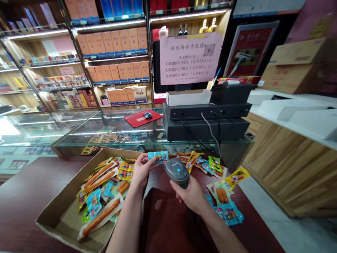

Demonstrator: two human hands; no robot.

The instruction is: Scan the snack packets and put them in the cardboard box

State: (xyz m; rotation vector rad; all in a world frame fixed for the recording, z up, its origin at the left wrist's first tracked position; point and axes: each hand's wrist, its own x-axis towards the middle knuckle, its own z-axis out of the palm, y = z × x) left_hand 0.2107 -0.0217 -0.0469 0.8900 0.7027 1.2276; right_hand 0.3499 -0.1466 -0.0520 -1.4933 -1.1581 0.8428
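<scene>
At the frame's centre, my left hand (141, 169) pinched a blue snack packet (158, 156) before the barcode scanner (177, 172) gripped in my right hand (191, 195), beside the cardboard box (56, 210).

Head camera looks forward and down (close) over the counter (28, 207).

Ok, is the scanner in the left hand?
No, the right hand grips the scanner, while the left hand holds a small blue packet in front of it.
</scene>
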